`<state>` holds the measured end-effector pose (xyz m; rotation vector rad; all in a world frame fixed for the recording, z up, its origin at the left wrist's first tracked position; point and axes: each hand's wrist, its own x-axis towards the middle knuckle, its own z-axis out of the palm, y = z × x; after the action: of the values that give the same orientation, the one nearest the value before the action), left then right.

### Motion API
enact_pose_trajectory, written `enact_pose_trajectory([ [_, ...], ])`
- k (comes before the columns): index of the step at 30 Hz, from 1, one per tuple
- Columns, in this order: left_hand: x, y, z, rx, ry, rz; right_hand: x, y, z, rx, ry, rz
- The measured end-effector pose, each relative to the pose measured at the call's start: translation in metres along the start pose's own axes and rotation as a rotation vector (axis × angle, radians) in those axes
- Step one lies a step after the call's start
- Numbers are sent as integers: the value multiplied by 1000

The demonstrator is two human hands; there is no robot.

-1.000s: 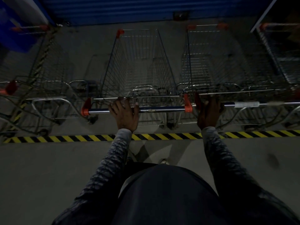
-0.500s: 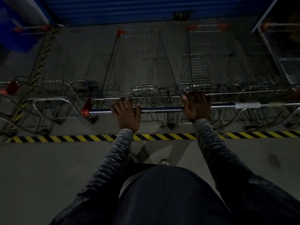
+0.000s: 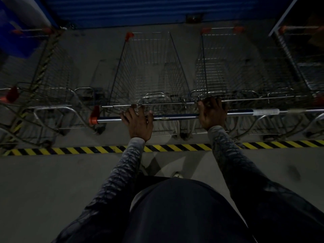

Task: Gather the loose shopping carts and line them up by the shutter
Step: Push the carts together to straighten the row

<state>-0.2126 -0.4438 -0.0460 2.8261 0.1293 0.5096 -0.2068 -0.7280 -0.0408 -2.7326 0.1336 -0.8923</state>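
I see a yellow-and-black striped hazard tape line (image 3: 87, 150) crossing the grey concrete floor (image 3: 52, 181), which carries what may be a dark smudge (image 3: 294, 172).

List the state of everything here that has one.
shutter, down.
middle cart, empty, upright, facing the shutter.
right cart, empty, upright, alongside it.
left cart, empty, askew.
left hand, gripping the middle cart's handle.
right hand, gripping that handle's right end.
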Motion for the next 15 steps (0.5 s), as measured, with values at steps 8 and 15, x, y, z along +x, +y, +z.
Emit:
enact_pose_trajectory([
  [8,-6,-2,-4,-49,12,-10,-5,-9,-1,-46,46,55],
  [15,-9,-1,-9,-105,75,-12,-23,-45,-7,119,20,-96],
])
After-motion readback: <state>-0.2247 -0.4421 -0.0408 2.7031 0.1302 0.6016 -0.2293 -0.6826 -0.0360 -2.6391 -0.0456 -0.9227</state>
